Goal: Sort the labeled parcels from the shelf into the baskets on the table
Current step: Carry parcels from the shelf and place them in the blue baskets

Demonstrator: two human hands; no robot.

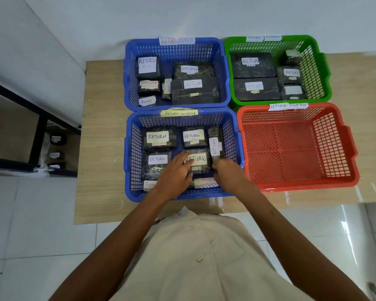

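The near blue basket (130, 161) stands on the tabletop (100, 148), just left of the red basket (302, 185). Inside it, the left hand (174, 177) rests with fingers extended on the central "RETURN" parcel (199, 161). The right hand (228, 174) sits at the parcel's right edge with fingers bent downward. Its fingertips are hidden, so its hold cannot be determined.

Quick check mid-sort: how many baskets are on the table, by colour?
Blue: 2, the far blue basket and the near blue basket
Green: 1, the green basket
Red: 1, the red basket
Total: 4
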